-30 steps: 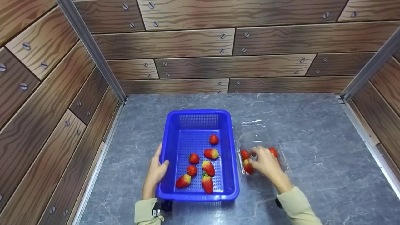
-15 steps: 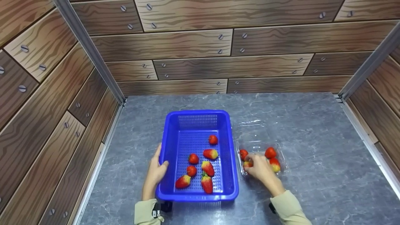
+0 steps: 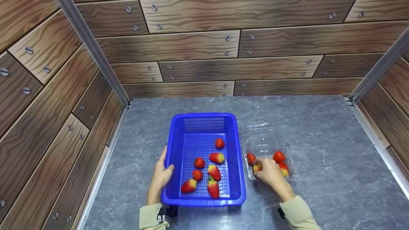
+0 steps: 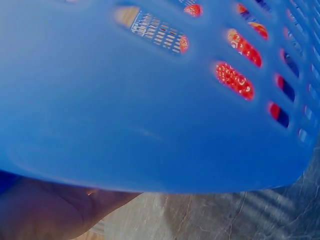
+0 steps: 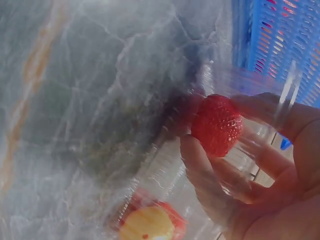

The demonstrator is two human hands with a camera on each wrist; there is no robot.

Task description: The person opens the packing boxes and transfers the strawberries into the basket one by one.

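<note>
My left hand [image 3: 160, 174] grips the left side of a blue plastic basket [image 3: 204, 202], its thumb over the rim. Several red strawberries, some with yellow ends, lie on the basket's perforated floor. To the right, my right hand [image 3: 271, 174] reaches into a clear plastic box [image 3: 263, 148] and pinches a strawberry [image 5: 217, 125] at its near left, between thumb and fingers. Three others share the box: one at the left [image 3: 250, 158] and two at the right, a red strawberry [image 3: 278, 156] and a yellow-ended strawberry [image 3: 283, 169]. The left wrist view is mostly filled by the basket's wall [image 4: 125, 115].
The box's clear lid [image 3: 260, 127] lies folded back behind it. Everything stands on a grey marbled tabletop [image 3: 332, 153]. Wood-patterned panels [image 3: 204, 44] with grey metal frame bars [image 3: 96, 54] close off the back and both sides.
My right hand has shifted toward the near side of the box, its fingers now on the near left strawberry. The two strawberries at the right have come into fuller view. My left hand stays put.
</note>
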